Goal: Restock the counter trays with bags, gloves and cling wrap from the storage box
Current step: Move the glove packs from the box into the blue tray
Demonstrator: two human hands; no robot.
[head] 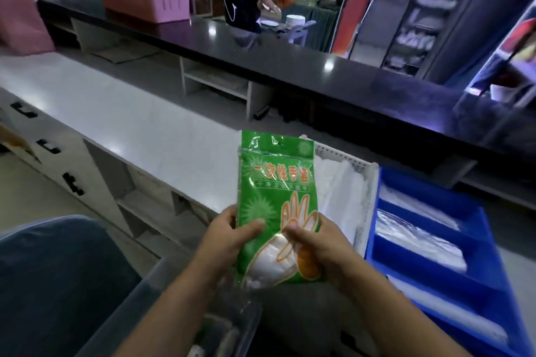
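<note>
Glove pack (275, 200), green, was held upright in front of the chest with both hands clamped on its lower half: left hand (229, 236) pinching the left edge, thumb on the front, right hand (322, 243) gripping the right side, probably to read the label before placing it. It hung above the clear storage box (232, 324), just beside the white tray (368, 180) and blue tray (429, 191) on the counter (139, 122), so likely mid-transfer to one of them
</note>
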